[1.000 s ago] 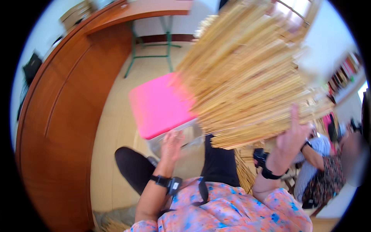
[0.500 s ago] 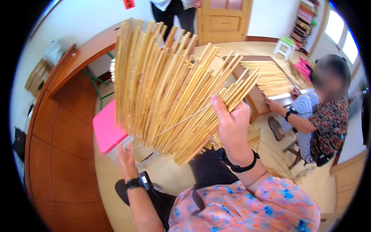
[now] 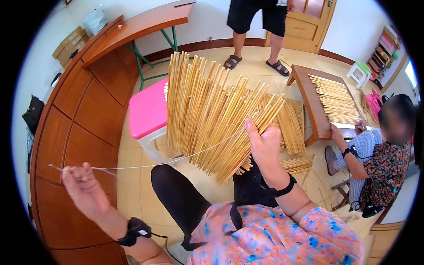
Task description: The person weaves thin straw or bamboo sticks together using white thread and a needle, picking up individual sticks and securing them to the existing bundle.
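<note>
My right hand (image 3: 266,140) grips the right end of a fanned mat of straw-coloured stalks (image 3: 201,115), thumb on top. The stalks stand upright at the left and lean to the right near the hand. From near my right thumb a pale thread (image 3: 145,167) runs across the front of the mat to my left hand (image 3: 84,187). Raised far to the left, that hand is closed in a pinch on the thread, and a thin, pale needle-like tip sticks out beyond its fingers.
A pink-topped stool (image 3: 148,110) stands behind the mat's left side. Stalk bundles (image 3: 291,128) lie on the floor at right. Another person (image 3: 380,163) handles stalks at a low wooden table (image 3: 304,95); someone stands behind. A wooden cabinet (image 3: 95,145) lines the left.
My left hand has swung out left from beside the stool, drawing a longer stretch of thread. The mat sits lower in view, still in my right hand, and the view has shifted.
</note>
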{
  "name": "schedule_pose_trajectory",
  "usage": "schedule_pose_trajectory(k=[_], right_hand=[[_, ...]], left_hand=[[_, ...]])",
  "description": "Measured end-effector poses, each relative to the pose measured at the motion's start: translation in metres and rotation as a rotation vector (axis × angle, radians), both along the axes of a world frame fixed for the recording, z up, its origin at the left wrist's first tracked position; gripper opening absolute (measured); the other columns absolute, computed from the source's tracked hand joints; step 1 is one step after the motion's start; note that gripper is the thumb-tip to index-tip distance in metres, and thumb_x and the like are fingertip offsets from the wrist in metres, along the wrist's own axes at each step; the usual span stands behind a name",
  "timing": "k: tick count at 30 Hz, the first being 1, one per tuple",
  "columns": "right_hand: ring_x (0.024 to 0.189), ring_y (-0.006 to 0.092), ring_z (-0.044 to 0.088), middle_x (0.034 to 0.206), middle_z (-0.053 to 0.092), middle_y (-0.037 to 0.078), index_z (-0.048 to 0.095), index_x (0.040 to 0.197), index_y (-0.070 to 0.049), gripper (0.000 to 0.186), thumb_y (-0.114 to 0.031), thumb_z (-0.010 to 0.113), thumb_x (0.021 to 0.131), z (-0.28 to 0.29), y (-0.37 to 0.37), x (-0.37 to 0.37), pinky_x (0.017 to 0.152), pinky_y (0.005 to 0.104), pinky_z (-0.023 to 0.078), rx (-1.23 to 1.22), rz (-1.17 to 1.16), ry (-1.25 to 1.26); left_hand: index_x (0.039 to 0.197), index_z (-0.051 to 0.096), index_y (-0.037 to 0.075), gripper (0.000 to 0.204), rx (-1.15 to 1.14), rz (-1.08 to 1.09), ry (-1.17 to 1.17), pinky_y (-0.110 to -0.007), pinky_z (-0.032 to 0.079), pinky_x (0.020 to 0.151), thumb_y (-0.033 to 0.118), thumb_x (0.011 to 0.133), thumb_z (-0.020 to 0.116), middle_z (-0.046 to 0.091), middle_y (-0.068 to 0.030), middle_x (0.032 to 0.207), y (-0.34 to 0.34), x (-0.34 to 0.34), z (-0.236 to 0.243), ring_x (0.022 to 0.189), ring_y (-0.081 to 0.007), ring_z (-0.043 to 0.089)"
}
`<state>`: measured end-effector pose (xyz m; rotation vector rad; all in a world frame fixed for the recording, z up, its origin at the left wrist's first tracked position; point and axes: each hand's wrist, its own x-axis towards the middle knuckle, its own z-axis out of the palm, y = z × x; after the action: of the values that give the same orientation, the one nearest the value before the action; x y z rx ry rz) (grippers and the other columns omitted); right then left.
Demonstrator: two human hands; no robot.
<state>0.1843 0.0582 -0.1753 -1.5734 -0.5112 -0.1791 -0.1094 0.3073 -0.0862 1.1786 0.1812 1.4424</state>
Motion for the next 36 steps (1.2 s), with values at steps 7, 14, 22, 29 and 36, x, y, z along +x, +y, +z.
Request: schedule_pose_trajectory(k=[7, 14, 22, 29, 36], right_hand=[[0.063, 0.0101, 0.057, 0.07, 0.066, 0.008, 0.067, 0.089, 0.005, 0.024, -0.019, 0.065, 0.089, -0.009, 0.001, 0.0, 0.058, 0.0291, 0.047, -0.181, 0.045, 0.006], [0.058, 0.0213, 0.063, 0.069, 0.066, 0.016, 0.066, 0.088, 0.004, 0.025, -0.021, 0.068, 0.085, -0.023, 0.004, -0.007, 0.057, 0.035, 0.048, -0.26, 0.075, 0.017], [0.066, 0.0336, 0.066, 0.074, 0.066, 0.019, 0.067, 0.093, 0.001, 0.023, -0.02, 0.069, 0.083, -0.044, 0.005, -0.03, 0.059, 0.0356, 0.051, -0.234, 0.306, -0.092], [0.067, 0.0329, 0.066, 0.076, 0.066, 0.017, 0.068, 0.093, 0.0, 0.02, -0.016, 0.07, 0.082, -0.04, 0.0, -0.044, 0.058, 0.0361, 0.052, -0.263, 0.252, -0.12], [0.061, 0.0289, 0.062, 0.077, 0.063, 0.014, 0.06, 0.103, 0.0, 0.028, -0.005, 0.069, 0.077, -0.046, 0.002, -0.074, 0.055, 0.0339, 0.051, -0.235, 0.264, -0.258]], left_hand=[[0.103, 0.057, 0.0, 0.018, 0.287, 0.151, 0.023, -0.034, 0.043, 0.104, 0.015, 0.1, 0.047, 0.05, -0.0037, 0.077, 0.027, -0.046, 0.056, 0.074, -0.012, 0.054], [0.106, 0.056, -0.006, 0.022, 0.341, 0.309, 0.074, -0.038, 0.045, 0.104, 0.012, 0.1, 0.043, 0.056, -0.0086, 0.085, 0.079, -0.058, 0.073, 0.083, -0.0142, 0.059], [0.108, 0.056, -0.006, 0.02, 0.311, 0.353, 0.178, -0.035, 0.049, 0.099, 0.009, 0.098, 0.047, 0.061, -0.0108, 0.088, 0.125, -0.096, 0.068, 0.084, -0.0156, 0.064], [0.106, 0.055, -0.008, 0.02, 0.238, 0.62, 0.163, -0.037, 0.05, 0.097, 0.009, 0.098, 0.047, 0.054, -0.0073, 0.081, 0.131, -0.124, 0.062, 0.071, -0.015, 0.054], [0.11, 0.056, -0.007, 0.02, 0.149, 0.907, 0.284, -0.032, 0.052, 0.086, 0.008, 0.097, 0.049, 0.055, -0.0067, 0.077, 0.065, -0.045, 0.006, 0.071, -0.0146, 0.054]])
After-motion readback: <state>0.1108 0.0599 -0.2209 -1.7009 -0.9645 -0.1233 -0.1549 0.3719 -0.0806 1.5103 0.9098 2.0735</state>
